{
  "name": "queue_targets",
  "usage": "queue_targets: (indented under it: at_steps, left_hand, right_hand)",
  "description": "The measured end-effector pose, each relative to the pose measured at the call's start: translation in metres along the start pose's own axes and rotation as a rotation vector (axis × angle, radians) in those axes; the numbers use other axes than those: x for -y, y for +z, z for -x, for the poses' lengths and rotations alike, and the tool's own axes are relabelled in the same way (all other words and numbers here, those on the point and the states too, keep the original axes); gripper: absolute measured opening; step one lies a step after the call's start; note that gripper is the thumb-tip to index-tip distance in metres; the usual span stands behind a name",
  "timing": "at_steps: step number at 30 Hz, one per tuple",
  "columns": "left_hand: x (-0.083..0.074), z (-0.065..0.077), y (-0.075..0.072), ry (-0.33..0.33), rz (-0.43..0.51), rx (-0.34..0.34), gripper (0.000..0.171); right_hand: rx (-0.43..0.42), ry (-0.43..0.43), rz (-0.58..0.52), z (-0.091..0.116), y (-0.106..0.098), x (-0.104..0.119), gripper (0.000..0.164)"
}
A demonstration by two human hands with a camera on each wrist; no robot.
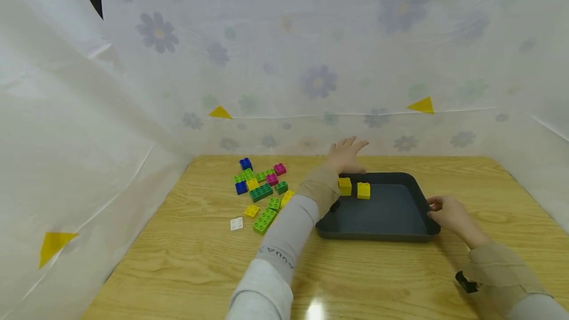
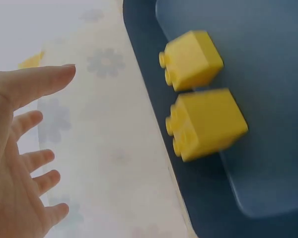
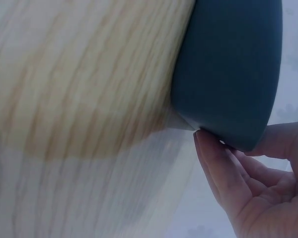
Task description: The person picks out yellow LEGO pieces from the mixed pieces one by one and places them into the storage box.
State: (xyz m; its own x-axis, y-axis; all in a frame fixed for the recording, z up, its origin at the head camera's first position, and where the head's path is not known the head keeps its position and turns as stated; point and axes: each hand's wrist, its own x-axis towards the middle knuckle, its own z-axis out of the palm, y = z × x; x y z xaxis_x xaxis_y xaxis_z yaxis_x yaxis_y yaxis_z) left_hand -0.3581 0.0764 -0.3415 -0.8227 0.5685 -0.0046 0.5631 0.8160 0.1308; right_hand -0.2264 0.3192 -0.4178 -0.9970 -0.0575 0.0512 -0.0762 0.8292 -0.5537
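Note:
A dark baking tray (image 1: 388,216) lies on the wooden table, right of centre. Two yellow toy bricks, a taller one (image 1: 344,186) and a smaller one (image 1: 363,191), are inside it toward its back left. My right hand (image 1: 451,216) grips the tray's right edge near the front corner; in the right wrist view the fingers (image 3: 216,161) are under it and the thumb is at the far side. My left hand (image 1: 345,157) reaches past the tray's back edge, fingers spread, holding nothing. The left wrist view shows its palm (image 2: 12,188) apart from the bricks.
Left of the tray, several loose toy bricks lie together: green (image 1: 261,192), blue (image 1: 241,187), pink (image 1: 279,169) and yellow (image 1: 251,210). A flat white brick (image 1: 236,223) lies nearest the front. My left forearm partly covers a yellow brick. A flowered curtain (image 1: 317,83) hangs behind the table.

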Motion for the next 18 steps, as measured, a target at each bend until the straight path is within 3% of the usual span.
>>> queue_targets:
  at_steps: [9, 18]
  left_hand:
    - [0.057, 0.013, -0.002, -0.096, 0.071, -0.073, 0.074]
    - [0.119, 0.044, 0.008, -0.227, 0.106, -0.140, 0.066]
  right_hand:
    - [0.005, -0.006, 0.000, 0.000, 0.000, 0.000, 0.037]
    - [0.000, -0.005, 0.004, 0.001, 0.000, 0.000, 0.036]
